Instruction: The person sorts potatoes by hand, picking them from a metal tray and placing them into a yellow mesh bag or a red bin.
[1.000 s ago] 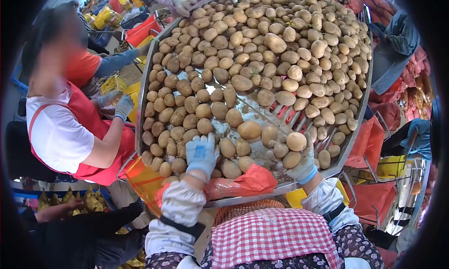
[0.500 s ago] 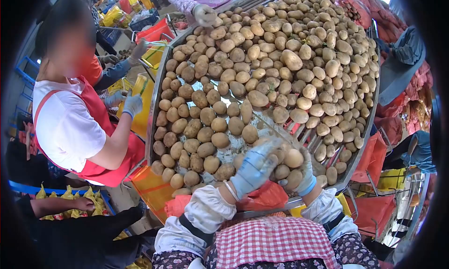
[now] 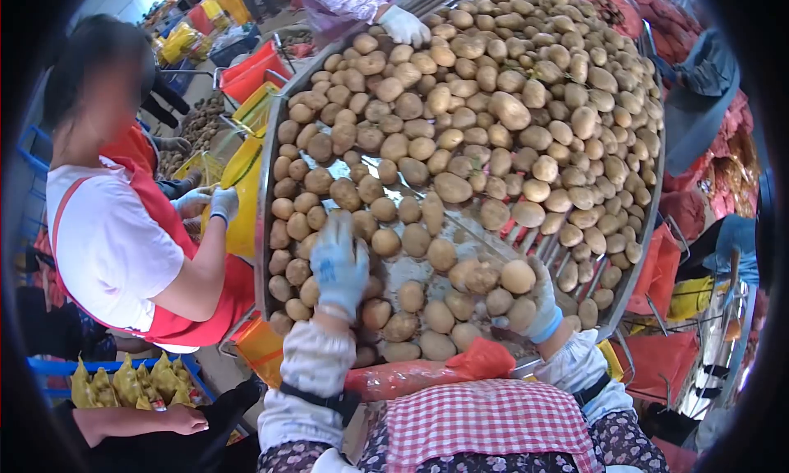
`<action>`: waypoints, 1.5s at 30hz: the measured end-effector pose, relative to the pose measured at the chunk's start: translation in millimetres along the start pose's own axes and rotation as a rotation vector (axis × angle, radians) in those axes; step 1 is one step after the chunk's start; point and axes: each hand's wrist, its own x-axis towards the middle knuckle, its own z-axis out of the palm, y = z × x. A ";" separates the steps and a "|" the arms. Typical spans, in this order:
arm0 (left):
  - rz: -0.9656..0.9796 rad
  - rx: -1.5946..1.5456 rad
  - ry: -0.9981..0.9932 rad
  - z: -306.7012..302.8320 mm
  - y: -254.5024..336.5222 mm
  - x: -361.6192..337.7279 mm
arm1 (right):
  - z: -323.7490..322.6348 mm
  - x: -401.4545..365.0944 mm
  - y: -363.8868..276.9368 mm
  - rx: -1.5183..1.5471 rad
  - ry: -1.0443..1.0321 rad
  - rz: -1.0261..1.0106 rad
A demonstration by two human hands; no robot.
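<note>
Now your left hand (image 3: pixel 339 263) lies open, flat, spanning several potatoes (image 3: pixel 384 242). Your right hand (image 3: pixel 537 307) curls around one potato (image 3: pixel 520 312), probably steadying it.

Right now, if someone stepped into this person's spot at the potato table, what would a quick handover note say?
Left hand: gloved, open, lying flat on potatoes near the left rim of the tray.
Right hand: gloved, cupped against a few potatoes at the near right edge; whether it grips one cannot be told.
Done: a bare metal patch shows between the hands.
Left: the heap covers the rest of the tray. A red mesh bag sits at the near edge, its contents hidden.
</note>
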 end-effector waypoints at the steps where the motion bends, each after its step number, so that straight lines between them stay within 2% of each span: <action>1: -0.094 0.218 -0.104 3.4 -11.4 12.2 | 13.1 2.5 3.6 -0.097 0.168 -0.045; 2: -0.100 0.223 -0.095 9.3 -22.7 22.6 | 13.5 5.1 4.1 -0.104 0.162 -0.039; 4: -0.071 0.343 -0.355 20.9 -38.3 36.9 | 6.6 1.2 5.4 -0.210 0.116 0.003; 6: -0.084 0.346 -0.328 31.6 -43.3 40.6 | 5.8 0.9 5.3 -0.241 0.081 0.024; 8: 0.008 0.381 -0.342 35.4 -43.9 39.3 | 6.0 2.0 3.5 -0.206 0.127 -0.004; 9: -0.026 0.320 -0.367 34.0 -38.7 37.4 | 0.6 3.0 3.5 -0.210 0.118 0.000; 11: 0.125 0.246 -0.162 25.5 -33.0 24.3 | -12.4 7.7 -0.6 0.005 0.074 -0.039; 12: 0.181 0.192 -0.080 15.1 -26.3 25.4 | -11.5 9.5 -3.7 0.004 0.070 -0.034; 13: 0.182 0.194 -0.082 17.9 -35.4 28.1 | -9.9 8.5 -5.3 -0.027 0.064 -0.054; 14: 0.054 0.205 -0.071 22.5 -50.0 30.3 | -10.9 5.3 -6.0 -0.056 0.063 -0.076; 15: -0.078 0.213 -0.062 22.6 -56.5 33.2 | -17.4 4.9 -6.8 0.014 -0.052 -0.042; 16: -0.080 0.207 -0.064 23.7 -59.9 35.4 | -20.9 4.5 -5.9 0.012 -0.046 -0.043; 18: -0.079 0.138 -0.380 24.4 -62.7 44.2 | -18.2 8.7 -4.2 -0.068 0.034 -0.104; 19: -0.048 0.185 -0.329 32.4 -57.5 42.7 | -7.9 8.7 -1.9 -0.070 0.033 -0.106; 21: -0.096 0.179 -0.362 38.0 -51.4 41.2 | 16.3 5.3 1.8 -0.137 0.217 -0.087; 24: -0.149 0.138 -0.404 38.4 -51.1 41.4 | 4.8 1.7 4.4 -0.118 0.258 -0.145; 26: -0.338 -0.211 -0.325 37.7 -57.0 44.3 | -1.5 -0.3 4.9 -0.127 0.244 -0.176; 27: -0.420 -0.371 -0.137 33.5 -52.1 49.2 | -3.2 -0.9 3.0 -0.129 0.235 -0.218; 28: -0.410 -0.375 -0.137 29.7 -51.3 59.7 | -3.8 -1.6 1.4 -0.128 0.232 -0.228; 30: -0.304 -0.433 0.049 21.6 -49.7 91.2 | -5.5 -7.6 2.3 -0.124 0.141 -0.203; 32: -0.226 -0.116 -0.358 26.6 -37.1 152.4 | -9.4 -3.7 7.1 -0.126 0.164 -0.224; 33: -0.225 -0.122 -0.354 34.9 -36.7 173.1 | -11.9 -2.2 9.2 -0.118 0.181 -0.238; 35: -0.215 0.029 -0.808 55.4 -36.2 203.4 | -15.0 -5.0 7.3 -0.104 0.148 -0.211; 38: -0.198 -0.064 -0.803 70.1 -44.4 217.9 | -16.0 -12.8 4.0 -0.073 0.130 -0.197; 39: -0.243 -0.180 -0.829 96.7 -68.9 221.0 | -15.1 -14.0 3.2 -0.068 0.133 -0.201; 41: -0.260 -0.272 -0.827 90.0 -86.1 201.2 | -8.7 -11.3 2.1 -0.058 0.125 -0.207; 42: -0.276 -0.370 -0.828 87.5 -87.5 188.8 | -2.0 -8.3 4.0 -0.045 0.215 -0.262; 43: -0.349 -0.578 -0.984 62.7 -69.1 184.2 | 0.5 -7.0 6.8 -0.028 0.309 -0.316; 44: -0.313 -0.638 -0.946 94.0 -94.2 168.8 | -6.6 -5.8 6.1 -0.019 0.313 -0.318; 45: -0.285 -0.650 -0.868 70.6 -73.7 161.2 | -18.5 -3.4 3.2 -0.033 0.279 -0.276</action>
